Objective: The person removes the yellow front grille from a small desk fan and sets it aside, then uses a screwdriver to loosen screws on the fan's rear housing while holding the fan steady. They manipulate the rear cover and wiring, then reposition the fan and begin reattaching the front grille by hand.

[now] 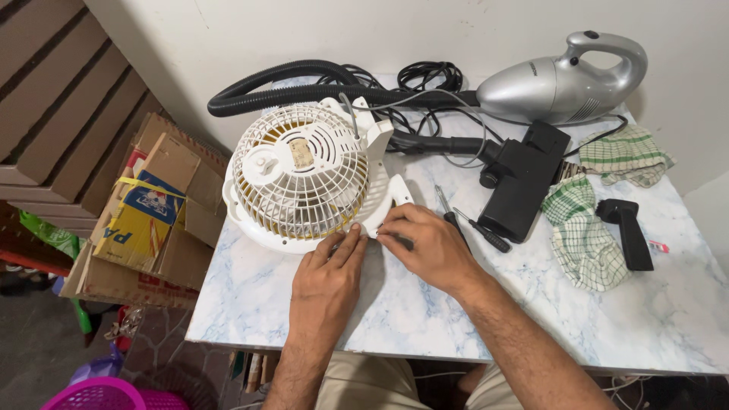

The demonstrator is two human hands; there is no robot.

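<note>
White fan [300,178] lies grille-up on marbled worktop [425,311], left of centre. Left hand [328,277], fingers together, touches fan's base rim. Right hand [429,244] pinches something small there, possibly a screw; hidden. Screwdrivers [471,224] just beside.

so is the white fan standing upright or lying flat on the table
Lying flat: the white fan rests on the marble table with its grille facing up, both hands at its base edge.

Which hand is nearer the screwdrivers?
Right. The right hand lies beside the screwdrivers; the left hand is farther off, at the fan.
</note>
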